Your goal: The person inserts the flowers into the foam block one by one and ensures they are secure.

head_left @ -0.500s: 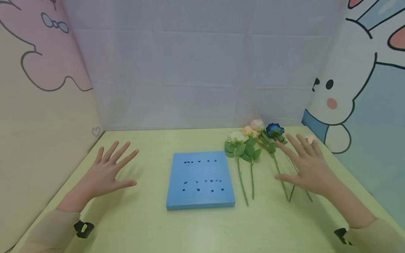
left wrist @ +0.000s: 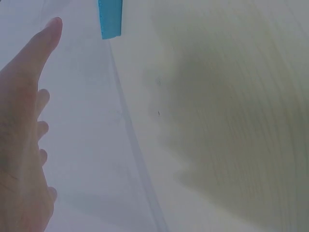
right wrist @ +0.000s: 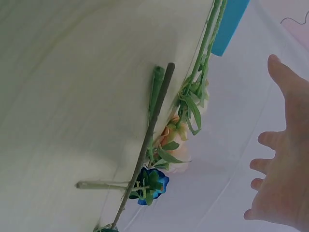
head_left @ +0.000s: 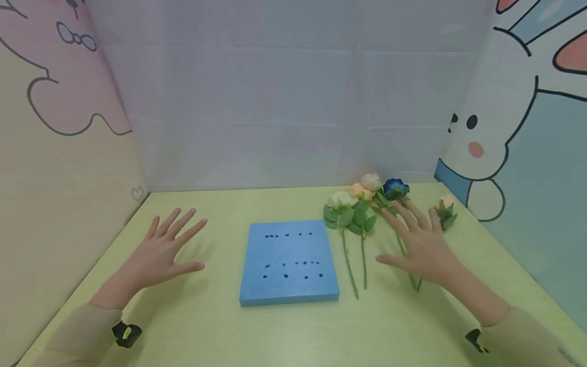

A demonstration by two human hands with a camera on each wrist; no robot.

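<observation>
Blue board [head_left: 289, 252] lies flat, toward six o'clock from the head view's middle. Stemmed flowers [head_left: 361, 213] lie between one and three o'clock of it. Left hand [head_left: 160, 255] at nine and right hand [head_left: 424, 247] at three, near those flowers, hover with fingers spread apart. Small dark holes [head_left: 286, 276] dot the board.

A flat, square blue board [head_left: 289, 250] with rows of small dark holes lies on the table [head_left: 293, 336] between the left hand [head_left: 158, 257] and the right hand [head_left: 424, 250]. To its right lie long-stemmed flowers, heads toward the far edge: a creamy white flower [head_left: 341, 199], a peach flower [head_left: 360, 191], a pale flower [head_left: 371, 181], a blue flower [head_left: 395, 187] and, farther right, a pale peach flower [head_left: 447, 200].
</observation>
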